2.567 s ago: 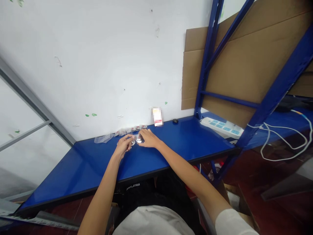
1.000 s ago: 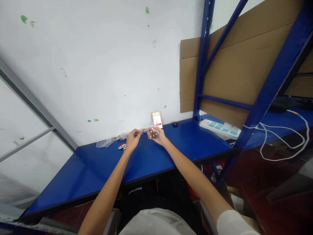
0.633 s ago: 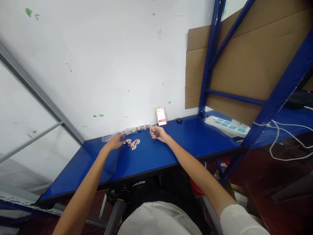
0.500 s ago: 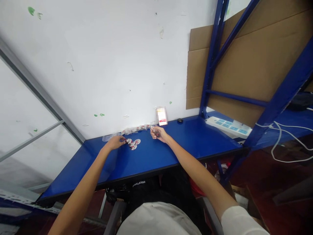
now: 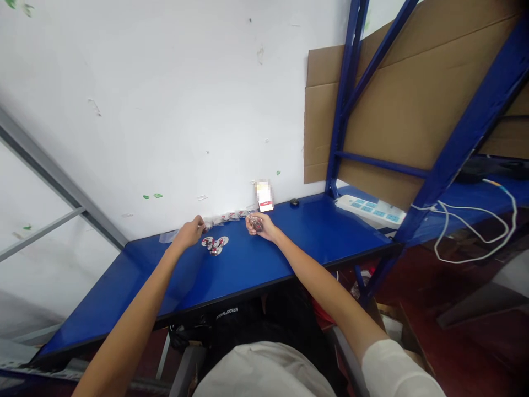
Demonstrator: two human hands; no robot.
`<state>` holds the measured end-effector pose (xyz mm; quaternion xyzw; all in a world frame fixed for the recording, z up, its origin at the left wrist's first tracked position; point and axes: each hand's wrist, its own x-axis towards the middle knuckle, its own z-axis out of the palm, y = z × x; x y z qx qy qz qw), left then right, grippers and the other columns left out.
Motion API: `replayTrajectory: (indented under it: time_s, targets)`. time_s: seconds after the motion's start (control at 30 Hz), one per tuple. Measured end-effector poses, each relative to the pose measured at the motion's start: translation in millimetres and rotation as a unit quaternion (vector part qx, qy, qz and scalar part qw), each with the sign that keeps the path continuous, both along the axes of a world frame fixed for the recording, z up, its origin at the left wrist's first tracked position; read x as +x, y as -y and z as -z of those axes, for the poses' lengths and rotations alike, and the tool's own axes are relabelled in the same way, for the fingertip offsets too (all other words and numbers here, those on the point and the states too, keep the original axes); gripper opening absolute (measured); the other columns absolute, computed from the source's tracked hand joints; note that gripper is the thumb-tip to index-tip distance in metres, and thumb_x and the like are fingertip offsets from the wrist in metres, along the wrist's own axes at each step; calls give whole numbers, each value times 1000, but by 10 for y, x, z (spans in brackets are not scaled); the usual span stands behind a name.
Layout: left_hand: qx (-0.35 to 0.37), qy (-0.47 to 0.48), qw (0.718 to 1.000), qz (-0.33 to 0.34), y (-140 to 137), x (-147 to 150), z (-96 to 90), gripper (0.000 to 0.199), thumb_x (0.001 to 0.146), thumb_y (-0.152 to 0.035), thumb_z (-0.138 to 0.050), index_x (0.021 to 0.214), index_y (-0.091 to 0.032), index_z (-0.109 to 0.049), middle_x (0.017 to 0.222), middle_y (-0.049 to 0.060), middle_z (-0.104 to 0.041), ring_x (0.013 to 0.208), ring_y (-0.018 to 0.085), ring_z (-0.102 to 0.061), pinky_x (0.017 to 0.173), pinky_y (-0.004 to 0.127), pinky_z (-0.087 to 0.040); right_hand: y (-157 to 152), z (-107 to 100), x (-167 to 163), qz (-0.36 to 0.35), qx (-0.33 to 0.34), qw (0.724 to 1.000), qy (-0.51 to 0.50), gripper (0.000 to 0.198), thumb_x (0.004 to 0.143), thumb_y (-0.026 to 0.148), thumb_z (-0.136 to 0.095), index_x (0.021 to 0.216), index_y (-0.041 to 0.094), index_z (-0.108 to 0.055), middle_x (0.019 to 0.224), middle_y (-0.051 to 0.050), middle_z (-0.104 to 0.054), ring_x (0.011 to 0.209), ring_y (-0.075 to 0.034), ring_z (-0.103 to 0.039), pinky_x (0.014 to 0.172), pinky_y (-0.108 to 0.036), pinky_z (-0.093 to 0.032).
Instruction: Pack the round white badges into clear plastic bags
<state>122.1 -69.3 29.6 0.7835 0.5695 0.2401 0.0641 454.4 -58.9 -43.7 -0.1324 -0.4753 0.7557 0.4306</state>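
Observation:
My left hand [image 5: 190,231] is at the back left of the blue table, fingers pinched together beside the near end of a row of small clear plastic bags [image 5: 232,215]; what the fingertips hold is too small to name. In front of it lies a cluster of round white discs with red and dark parts [image 5: 215,246]. My right hand [image 5: 264,226] is closed around a clear plastic bag [image 5: 256,223] with dark and reddish pieces in it. The bag hangs just above the table, close to the right end of the row.
A phone with a lit screen [image 5: 264,194] leans on the wall behind my right hand. Right of it are a small black object [image 5: 294,202] and a white power strip [image 5: 370,210]. A blue frame [image 5: 345,105] with cardboard [image 5: 324,116] stands at the right.
My left hand has lifted off the disc cluster and moved back toward the bag row. My right hand still holds its bag. The view has turned slightly right.

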Motion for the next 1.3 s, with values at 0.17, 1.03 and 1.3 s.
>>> replayTrajectory:
  time_s: [0.17, 1.03, 1.3]
  targets:
    - [38, 130, 986, 101, 175, 653, -365, 26, 94, -49, -65, 98, -23, -66, 96, 6, -78, 76, 22, -72, 72, 31, -52, 77, -58, 11, -46, -5, 999, -10, 30, 97, 43, -48, 90, 17, -60, 66, -3, -55, 52, -15, -38, 51, -26, -35]
    - [-78, 148, 963, 209, 132, 1553, -729, 29, 82, -48, -78, 91, -20, -79, 72, 3, -74, 54, 16, -57, 54, 28, -44, 191, -242, 70, -115, 6, 993, -23, 56, 100, 68, -38, 98, 17, -62, 71, -4, -52, 56, -16, -34, 51, -26, -30]
    - [-164, 107, 940, 278, 149, 1570, -796, 22, 84, -37, -71, 95, -21, -81, 76, 5, -75, 55, 16, -61, 59, 31, -50, 152, -222, 77, -133, 4, 991, -31, 59, 100, 70, -35, 98, 17, -61, 70, -4, -52, 55, -15, -32, 52, -27, -31]
